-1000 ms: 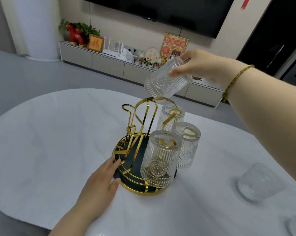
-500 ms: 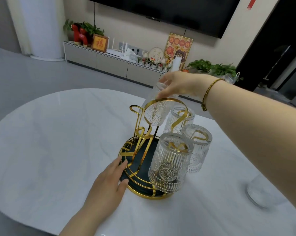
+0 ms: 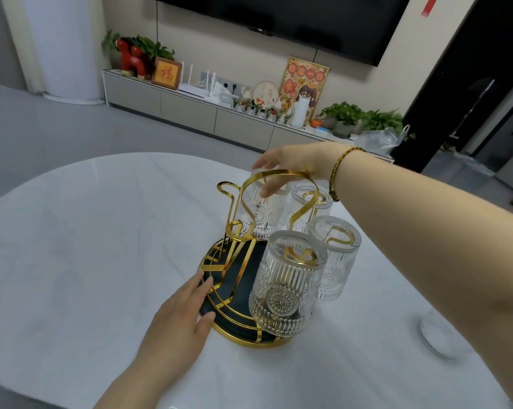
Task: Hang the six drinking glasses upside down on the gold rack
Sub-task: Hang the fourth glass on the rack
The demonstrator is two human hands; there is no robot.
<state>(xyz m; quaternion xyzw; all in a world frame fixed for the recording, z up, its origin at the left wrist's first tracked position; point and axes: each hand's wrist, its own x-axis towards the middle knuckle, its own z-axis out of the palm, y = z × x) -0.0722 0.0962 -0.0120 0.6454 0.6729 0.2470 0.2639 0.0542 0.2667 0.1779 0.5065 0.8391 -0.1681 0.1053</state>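
Note:
The gold rack (image 3: 239,340) with a dark round base stands mid-table. Three ribbed glasses hang upside down on its pegs: one in front (image 3: 287,286), one at the right (image 3: 336,261), one at the back right (image 3: 306,208). A fourth glass (image 3: 258,215) sits upside down over the back-left peg, behind the gold handle loop. My right hand (image 3: 290,166) grips its upturned bottom, thumb on the near side. My left hand (image 3: 180,315) lies flat with fingers apart on the base's left rim. One empty peg (image 3: 228,188) sticks up at the left.
A loose glass (image 3: 435,339) lies on the white marble table (image 3: 72,261) at the right, partly hidden by my right forearm. Beyond the table's far edge are grey floor, a low TV cabinet (image 3: 190,110) with ornaments and plants, and a wall TV.
My right hand has brought the glass down from above the rack, turned it upside down and lowered it over the back-left peg. My left hand has stayed on the base.

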